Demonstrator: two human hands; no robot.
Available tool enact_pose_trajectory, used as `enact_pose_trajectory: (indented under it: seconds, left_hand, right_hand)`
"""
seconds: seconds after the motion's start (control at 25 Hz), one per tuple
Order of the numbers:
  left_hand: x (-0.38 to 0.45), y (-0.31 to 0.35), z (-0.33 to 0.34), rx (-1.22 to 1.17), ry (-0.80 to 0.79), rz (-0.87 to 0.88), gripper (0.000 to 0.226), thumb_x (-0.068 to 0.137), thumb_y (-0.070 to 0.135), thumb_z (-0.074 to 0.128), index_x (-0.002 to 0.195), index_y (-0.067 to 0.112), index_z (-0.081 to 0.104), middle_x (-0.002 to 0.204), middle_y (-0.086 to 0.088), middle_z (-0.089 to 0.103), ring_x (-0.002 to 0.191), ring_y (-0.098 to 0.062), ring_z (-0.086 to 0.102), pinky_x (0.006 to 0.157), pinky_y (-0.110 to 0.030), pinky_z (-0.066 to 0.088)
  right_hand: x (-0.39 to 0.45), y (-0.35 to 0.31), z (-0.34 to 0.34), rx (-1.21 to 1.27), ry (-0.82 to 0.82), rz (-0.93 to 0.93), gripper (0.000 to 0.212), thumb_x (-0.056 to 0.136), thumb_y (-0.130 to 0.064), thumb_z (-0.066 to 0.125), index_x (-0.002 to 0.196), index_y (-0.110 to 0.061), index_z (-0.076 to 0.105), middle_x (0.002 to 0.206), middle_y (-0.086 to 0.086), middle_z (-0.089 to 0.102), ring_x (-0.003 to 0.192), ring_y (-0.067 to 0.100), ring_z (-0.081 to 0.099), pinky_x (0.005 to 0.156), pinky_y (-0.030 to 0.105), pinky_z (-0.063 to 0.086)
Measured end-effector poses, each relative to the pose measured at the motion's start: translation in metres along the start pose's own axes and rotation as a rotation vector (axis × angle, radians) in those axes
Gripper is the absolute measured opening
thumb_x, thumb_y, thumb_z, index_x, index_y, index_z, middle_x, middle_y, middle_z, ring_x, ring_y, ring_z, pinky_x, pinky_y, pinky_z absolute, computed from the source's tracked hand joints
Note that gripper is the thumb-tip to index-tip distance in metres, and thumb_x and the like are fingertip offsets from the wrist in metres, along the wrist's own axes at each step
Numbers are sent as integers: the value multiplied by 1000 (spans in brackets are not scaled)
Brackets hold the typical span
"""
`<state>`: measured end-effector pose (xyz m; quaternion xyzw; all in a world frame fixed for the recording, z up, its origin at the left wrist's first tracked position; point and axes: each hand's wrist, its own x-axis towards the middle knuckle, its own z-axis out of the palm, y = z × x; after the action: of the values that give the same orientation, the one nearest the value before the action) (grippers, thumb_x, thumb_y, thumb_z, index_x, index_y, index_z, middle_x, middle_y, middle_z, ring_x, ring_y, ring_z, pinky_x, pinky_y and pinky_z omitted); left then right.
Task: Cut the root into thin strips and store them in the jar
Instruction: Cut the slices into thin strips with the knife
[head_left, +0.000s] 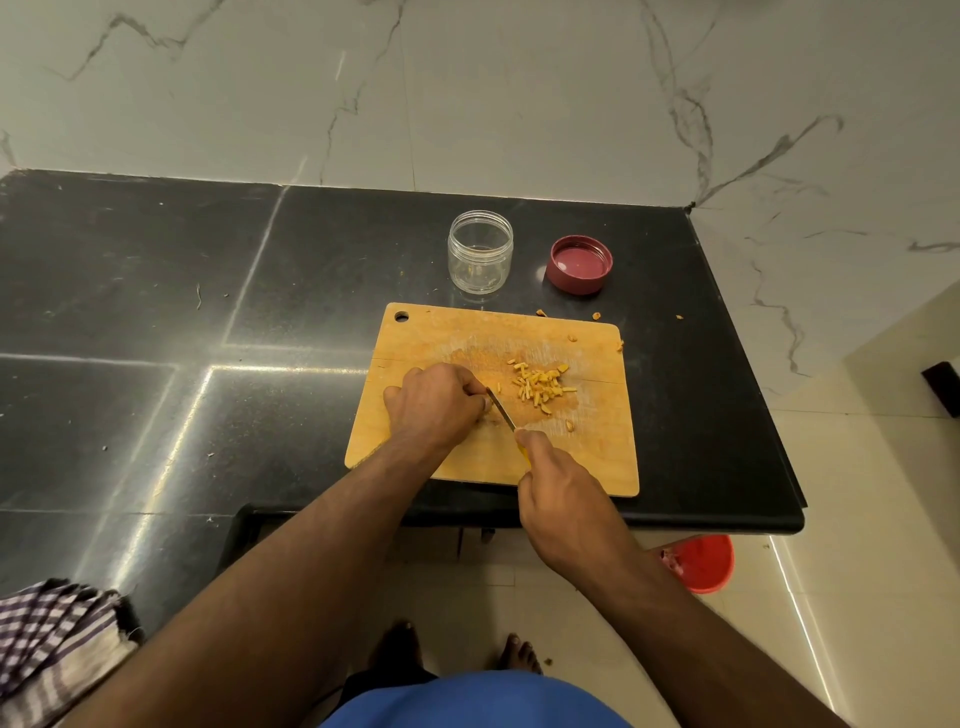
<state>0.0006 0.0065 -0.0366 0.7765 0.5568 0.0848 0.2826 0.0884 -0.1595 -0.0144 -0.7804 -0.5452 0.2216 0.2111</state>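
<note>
A wooden cutting board (452, 332) lies on the black counter. Several yellow root strips (540, 385) are piled at its middle right. My left hand (434, 402) is curled over a piece of root on the board; the piece itself is hidden under the fingers. My right hand (558, 493) grips the yellow handle of a small knife (501, 408), whose blade runs up against the left fingertips. A clear jar (480, 252) stands open behind the board, with a few bits at its bottom. Its red lid (579, 264) lies upside down to the right.
Stray root bits (543, 313) lie on the black counter (156, 312) past the board's far edge. A checked cloth (52, 639) hangs at the lower left. A red bucket (701, 564) stands on the floor below the counter's front edge. Marble wall behind.
</note>
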Motion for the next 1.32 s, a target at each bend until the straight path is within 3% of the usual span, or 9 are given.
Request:
enact_pose_trajectory:
  seconds: [0.24, 0.44, 0.56, 0.68, 1.0, 1.24, 1.32]
  left_hand:
    - [0, -1, -1, 15, 5, 5, 7, 89, 42, 70, 92, 36, 74, 98, 18, 69, 105, -16, 56, 94, -49, 39]
    - [0, -4, -3, 17, -6, 27, 9, 89, 41, 71, 93, 34, 74, 96, 16, 69, 105, -16, 56, 92, -48, 39]
    - [-1, -4, -4, 14, -2, 29, 10, 90, 39, 70, 97, 34, 75, 97, 16, 70, 105, -16, 55, 92, -46, 38]
    - [-1, -4, -3, 10, -2, 27, 9, 89, 40, 70, 94, 34, 75, 95, 17, 70, 105, -16, 55, 92, -47, 38]
    - [-1, -2, -4, 14, 5, 9, 7, 88, 39, 69, 89, 35, 75, 91, 18, 69, 102, -15, 55, 91, -46, 38]
    - [-1, -2, -4, 14, 4, 13, 8, 89, 40, 69, 91, 34, 74, 93, 16, 68, 103, -15, 55, 92, -46, 37]
    - [0, -2, -4, 8, -6, 16, 7, 89, 39, 69, 91, 34, 74, 94, 17, 69, 103, -15, 55, 92, -46, 37]
  right_hand:
    - [-24, 5, -8, -2, 29, 30, 42, 103, -20, 39, 144, -28, 33, 107, -4, 56, 83, 9, 57, 70, 23, 48]
    - [-17, 4, -11, 75, 84, 36, 42, 103, -18, 39, 144, -27, 35, 113, -6, 56, 86, 7, 55, 64, 14, 37]
    - [-14, 1, -6, 82, 42, 0, 42, 103, -18, 38, 144, -25, 35, 116, -1, 59, 87, 7, 53, 66, 16, 34]
    - [-6, -2, -2, 59, 26, 4, 43, 103, -19, 36, 145, -25, 33, 123, 1, 58, 94, 13, 56, 74, 27, 45]
    - [3, -7, 0, -53, -18, 5, 40, 102, -22, 33, 141, -27, 31, 109, 3, 58, 82, 17, 58, 70, 38, 52]
    - [-21, 1, -6, -36, -13, 14, 40, 102, -21, 36, 142, -27, 33, 101, -2, 57, 79, 11, 56, 66, 27, 47]
    - [-22, 5, -11, -51, 31, 21, 43, 102, -19, 36, 144, -25, 33, 105, -2, 57, 82, 9, 56, 65, 18, 43]
